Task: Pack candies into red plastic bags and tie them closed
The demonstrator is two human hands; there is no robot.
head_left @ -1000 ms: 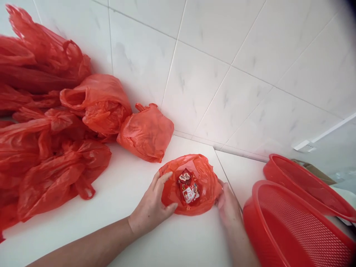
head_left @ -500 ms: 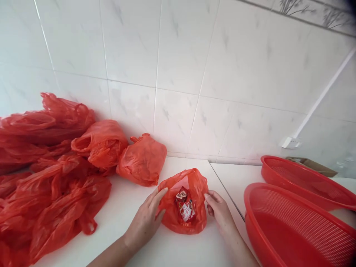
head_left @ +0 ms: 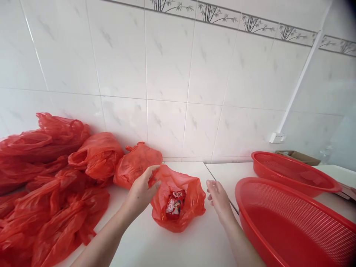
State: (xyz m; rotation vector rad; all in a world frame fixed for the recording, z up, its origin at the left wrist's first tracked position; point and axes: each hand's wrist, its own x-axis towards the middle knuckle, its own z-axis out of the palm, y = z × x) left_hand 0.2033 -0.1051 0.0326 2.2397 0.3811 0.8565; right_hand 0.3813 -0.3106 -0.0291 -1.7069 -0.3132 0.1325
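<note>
A thin red plastic bag (head_left: pixel 191 200) stands on the white table with its mouth gaping upward. Inside it lie small red-and-white printed packets (head_left: pixel 174 205). At the bag's upper left rim is my left hand (head_left: pixel 141 191), its thumb and forefinger spread apart and touching the film; its other fingers are partly hidden. My right hand (head_left: pixel 219 198) is just off the bag's right side, fingers loosely bent and apart, holding nothing.
Filled red bags (head_left: pixel 139 161) stand against the tiled wall, beside a heap of crumpled red bags (head_left: pixel 55 207) at left. Two red plastic baskets (head_left: pixel 264 226) occupy the right, with a cardboard box (head_left: pixel 304 158) behind. A seam crosses the table (head_left: pixel 150 246).
My right hand has come away from the bag's rim. My left hand has moved up along the left rim, and the bag's mouth has changed shape. The view has tilted upward.
</note>
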